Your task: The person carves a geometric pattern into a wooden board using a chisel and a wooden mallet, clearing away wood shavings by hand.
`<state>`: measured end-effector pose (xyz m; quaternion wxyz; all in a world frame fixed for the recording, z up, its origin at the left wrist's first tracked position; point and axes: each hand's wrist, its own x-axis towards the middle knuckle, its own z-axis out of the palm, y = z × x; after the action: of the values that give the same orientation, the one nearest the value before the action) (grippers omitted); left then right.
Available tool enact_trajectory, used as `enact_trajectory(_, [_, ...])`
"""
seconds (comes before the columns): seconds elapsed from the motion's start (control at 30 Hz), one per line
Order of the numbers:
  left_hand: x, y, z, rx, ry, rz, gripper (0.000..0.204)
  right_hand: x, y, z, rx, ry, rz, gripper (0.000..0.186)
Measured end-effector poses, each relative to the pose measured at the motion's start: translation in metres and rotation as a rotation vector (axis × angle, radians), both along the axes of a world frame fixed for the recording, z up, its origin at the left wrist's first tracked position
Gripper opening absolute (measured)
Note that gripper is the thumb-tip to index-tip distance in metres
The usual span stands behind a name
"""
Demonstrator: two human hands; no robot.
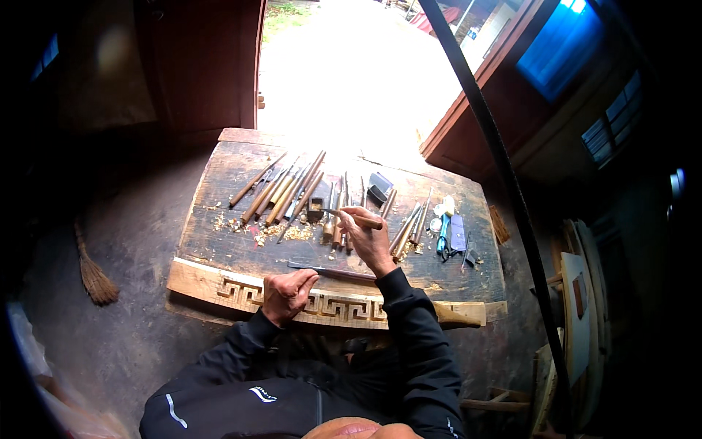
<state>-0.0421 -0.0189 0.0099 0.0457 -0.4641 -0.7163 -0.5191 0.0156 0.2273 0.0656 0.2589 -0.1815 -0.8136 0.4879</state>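
In my right hand [365,238], raised over the middle of the workbench, is a carving chisel [369,221] with a wooden handle. Its thin blade points left. My left hand [287,296] is closed and rests on a long pale wooden board [197,280]; whatever its curled fingers hold, if anything, is hidden. A stepped fret pattern is cut into the board, which lies along the bench's near edge. Just beyond it, by the left fingertips, lies a long thin tool [340,274] with a dark blade. Several wooden-handled chisels [285,192] lie in rows farther back.
Wood shavings [298,233] are scattered over the dark workbench [197,238]. A small black box [379,187] sits among the tools, with a purple case [458,233] at right. A rounded wooden piece [455,317] lies at the board's right end. A broom [95,278] is left on the floor.
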Motion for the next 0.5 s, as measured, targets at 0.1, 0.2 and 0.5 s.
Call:
enact_trajectory(0.1, [-0.001,0.001,-0.002,-0.01,0.009,-0.006,0.009,0.002,0.001,0.002,0.028,-0.027,0.014,0.031])
enact_trajectory(0.2, [-0.001,0.003,-0.005,-0.001,0.021,-0.009,0.008,0.003,0.003,0.002,0.065,-0.065,0.002,0.03])
enact_trajectory(0.5, [0.001,0.003,-0.002,-0.018,0.043,-0.009,0.007,0.03,-0.013,0.021,0.266,0.032,-0.05,0.023])
